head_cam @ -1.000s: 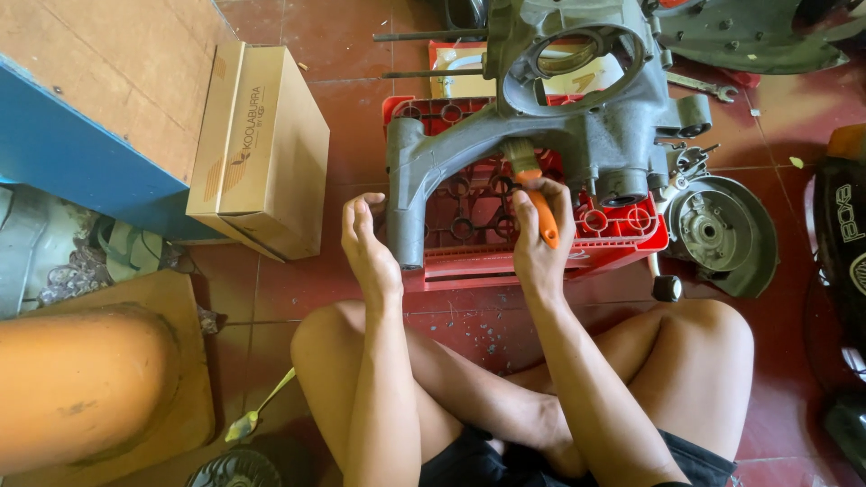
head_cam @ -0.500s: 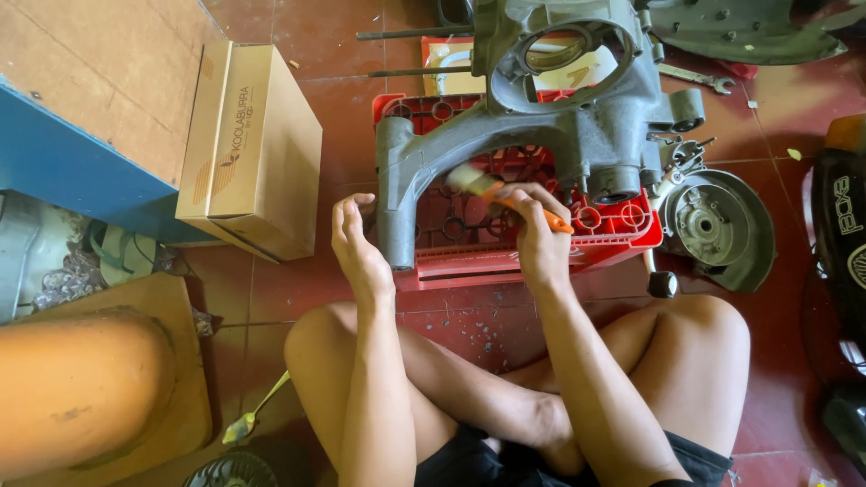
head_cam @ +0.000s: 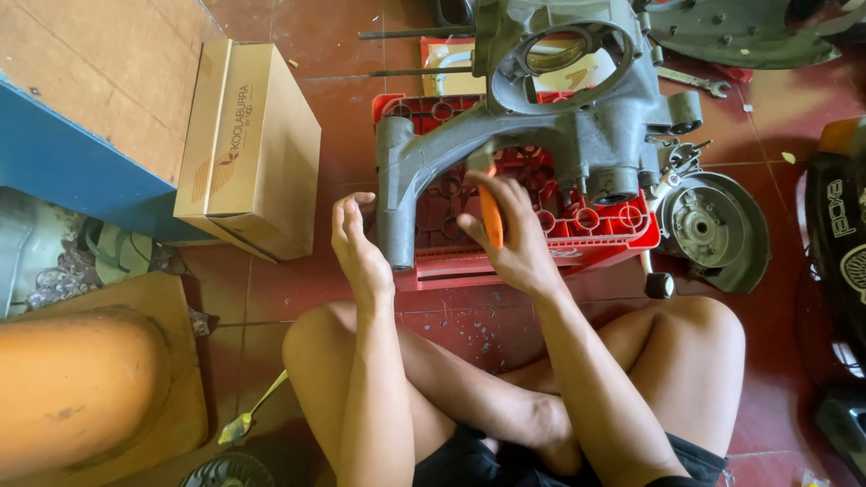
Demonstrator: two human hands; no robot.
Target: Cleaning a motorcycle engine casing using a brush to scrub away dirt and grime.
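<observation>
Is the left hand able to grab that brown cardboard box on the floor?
Probably yes. The left hand rests by the grey metal engine casing, and only bare red floor tile lies between it and the brown cardboard box.

Both forearms are seen bare to the elbow; no sleeves, gloves, watch or rings are visible. The left hand (head_cam: 361, 257) and right hand (head_cam: 514, 243) are uncovered. Dark shorts (head_cam: 577, 464) are worn, seen at the bottom edge. Legs are bare from thigh to shin. Feet are mostly hidden.
</observation>
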